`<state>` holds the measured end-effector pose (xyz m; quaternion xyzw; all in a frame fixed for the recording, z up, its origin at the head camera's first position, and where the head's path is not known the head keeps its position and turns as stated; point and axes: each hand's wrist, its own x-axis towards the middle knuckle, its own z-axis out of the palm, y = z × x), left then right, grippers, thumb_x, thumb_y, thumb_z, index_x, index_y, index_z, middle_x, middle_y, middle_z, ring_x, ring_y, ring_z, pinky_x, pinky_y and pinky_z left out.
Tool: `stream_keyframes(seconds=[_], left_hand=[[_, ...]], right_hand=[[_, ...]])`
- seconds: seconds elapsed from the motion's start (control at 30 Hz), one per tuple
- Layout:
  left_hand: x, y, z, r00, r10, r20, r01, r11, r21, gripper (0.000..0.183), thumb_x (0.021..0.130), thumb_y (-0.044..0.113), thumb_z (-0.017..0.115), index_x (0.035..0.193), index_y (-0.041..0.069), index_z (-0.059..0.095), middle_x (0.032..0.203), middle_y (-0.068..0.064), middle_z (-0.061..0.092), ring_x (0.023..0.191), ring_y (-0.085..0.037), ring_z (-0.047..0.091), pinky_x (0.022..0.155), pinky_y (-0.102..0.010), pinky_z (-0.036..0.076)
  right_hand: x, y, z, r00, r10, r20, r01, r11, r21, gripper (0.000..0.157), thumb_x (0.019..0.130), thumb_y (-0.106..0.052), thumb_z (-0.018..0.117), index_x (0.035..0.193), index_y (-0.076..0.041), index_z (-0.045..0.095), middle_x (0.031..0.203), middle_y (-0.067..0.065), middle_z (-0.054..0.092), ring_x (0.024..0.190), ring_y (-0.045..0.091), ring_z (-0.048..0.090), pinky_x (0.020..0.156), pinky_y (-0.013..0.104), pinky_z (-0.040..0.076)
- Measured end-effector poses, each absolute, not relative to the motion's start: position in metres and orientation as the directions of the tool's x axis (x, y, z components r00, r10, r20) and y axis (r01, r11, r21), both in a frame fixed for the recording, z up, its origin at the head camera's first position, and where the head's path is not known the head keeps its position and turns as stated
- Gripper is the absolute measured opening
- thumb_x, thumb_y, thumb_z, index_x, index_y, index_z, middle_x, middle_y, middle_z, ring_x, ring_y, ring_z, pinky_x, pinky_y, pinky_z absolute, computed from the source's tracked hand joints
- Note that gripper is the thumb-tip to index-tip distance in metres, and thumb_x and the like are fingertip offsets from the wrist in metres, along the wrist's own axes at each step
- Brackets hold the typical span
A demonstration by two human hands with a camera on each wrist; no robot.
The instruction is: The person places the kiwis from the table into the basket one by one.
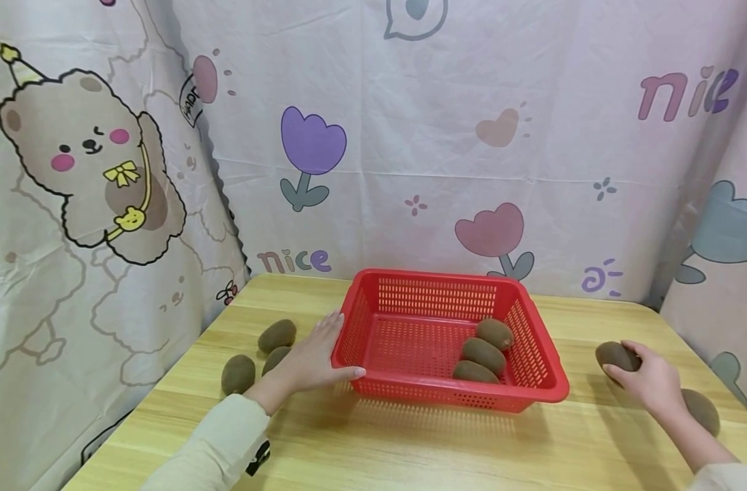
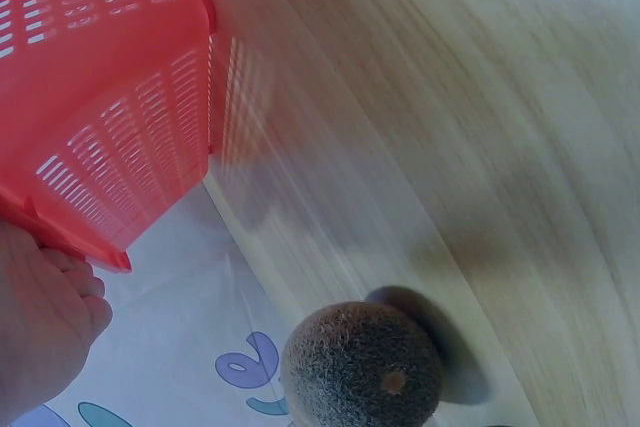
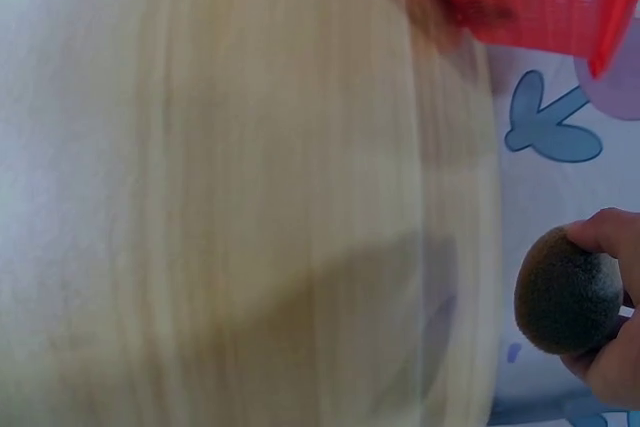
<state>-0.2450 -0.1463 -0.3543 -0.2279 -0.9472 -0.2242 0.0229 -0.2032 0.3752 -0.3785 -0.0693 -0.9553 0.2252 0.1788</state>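
Note:
A red plastic basket (image 1: 437, 392) stands mid-table with three brown kiwis inside, one of them a kiwi (image 1: 484, 355) at its right side. My left hand (image 1: 309, 361) rests against the basket's left front corner, fingers fairly straight along the side and thumb at the front rim. The left wrist view also shows that hand (image 2: 45, 322) at the rim. To the right of the basket, my right hand (image 1: 652, 382) grips a kiwi (image 1: 615, 356) between thumb and fingers, raised above the table. This held kiwi (image 3: 568, 292) shows clearly in the right wrist view.
Left of the basket lie three kiwis, including one kiwi (image 1: 238, 374) nearest the table's left edge. Another kiwi (image 1: 701, 411) lies at the right, partly behind my right wrist. A small black object (image 1: 259, 457) shows by the left sleeve. A printed curtain (image 1: 373, 157) hangs behind the wooden table (image 1: 373, 457).

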Motion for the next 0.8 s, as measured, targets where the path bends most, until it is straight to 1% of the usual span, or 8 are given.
stream_keyframes(seconds=[0.27,0.57,0.67,0.8], left_hand=[[-0.245,-0.146,-0.354,-0.899,0.417,0.136,0.434,0.801,0.412,0.109,0.07,0.068,0.061,0.149,0.007,0.016,0.155,-0.009,0.021,0.143,-0.029,0.017,0.11,-0.054,0.03],[-0.247,-0.146,-0.354,-0.898,0.421,0.128,0.434,0.803,0.408,0.109,0.07,0.069,0.06,0.149,0.009,0.015,0.155,-0.008,0.02,0.144,-0.028,0.015,0.111,-0.052,0.027],[-0.246,-0.146,-0.353,-0.898,0.421,0.129,0.436,0.804,0.406,0.109,0.071,0.068,0.06,0.149,0.007,0.016,0.155,-0.009,0.02,0.144,-0.029,0.016,0.111,-0.053,0.028],[-0.245,-0.146,-0.352,-0.899,0.42,0.125,0.433,0.807,0.403,0.109,0.071,0.068,0.06,0.149,0.006,0.016,0.155,-0.01,0.02,0.144,-0.03,0.016,0.11,-0.053,0.028]], right_hand=[[-0.201,0.366,-0.369,-0.91,0.191,0.368,-0.003,0.884,-0.468,0.056,0.083,-0.017,0.066,0.124,0.014,0.044,0.118,0.044,0.045,0.095,0.056,0.048,0.07,0.058,0.043],[-0.199,0.352,-0.351,-0.895,0.191,0.403,-0.048,0.858,-0.512,0.058,0.085,-0.019,0.065,0.127,0.012,0.044,0.12,0.041,0.046,0.095,0.053,0.048,0.071,0.059,0.042],[-0.199,0.347,-0.344,-0.892,0.181,0.414,-0.062,0.858,-0.509,0.058,0.084,-0.021,0.066,0.128,0.011,0.045,0.12,0.041,0.047,0.095,0.052,0.048,0.071,0.058,0.041],[-0.201,0.337,-0.335,-0.877,0.157,0.454,-0.095,0.869,-0.485,0.056,0.082,-0.019,0.069,0.126,0.009,0.048,0.118,0.04,0.049,0.094,0.05,0.049,0.069,0.054,0.041]])
